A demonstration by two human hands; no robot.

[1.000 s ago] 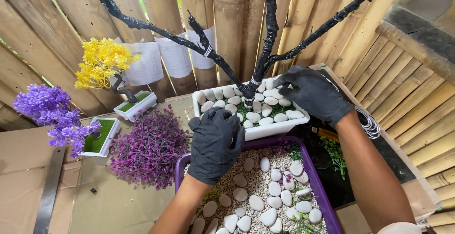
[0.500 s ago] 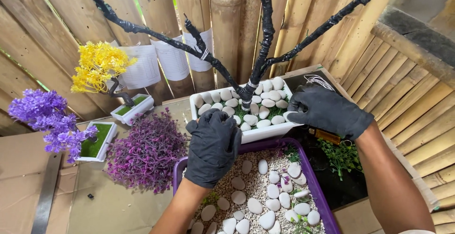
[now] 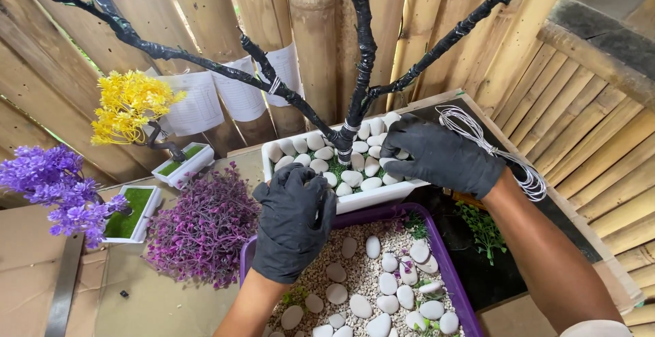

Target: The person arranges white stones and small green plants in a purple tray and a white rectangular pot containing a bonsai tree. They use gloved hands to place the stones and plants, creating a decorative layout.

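Leftmost, purple artificial flowers (image 3: 51,187) leaning over a small white square pot with green moss (image 3: 129,213). Just behind, a yellow-blossomed miniature tree (image 3: 129,108) rooted in a second small white pot (image 3: 183,165), set against the bamboo wall (image 3: 307,30) with paper sheets (image 3: 239,95) pinned low on it. Next, a bushy magenta plant clump (image 3: 203,231) on the brown cardboard surface (image 3: 27,275), touching the purple tray's left corner.

Centre: left hand (image 3: 293,217) in a black glove, palm down, fingers curled loosely and pressed against the front left rim of the white rectangular planter (image 3: 368,197); whether anything is pinched under the fingertips cannot be told. Below the wrist, a purple tray (image 3: 454,275) filled with fine gravel and flat white pebbles (image 3: 389,284). Planter resting just behind the tray, packed with white stones and green tufts, holding a bare tree with black-wrapped branches (image 3: 358,71) spreading up and out to both sides.

Further right, right hand (image 3: 440,153), also black-gloved, spread flat over the planter's right end, fingers reaching among the stones near the trunk, gripping nothing visible. Beyond the wrist, a coil of white wire (image 3: 477,136) lying on the dark board. Below, a small green sprig (image 3: 484,228) beside the tray's right edge.
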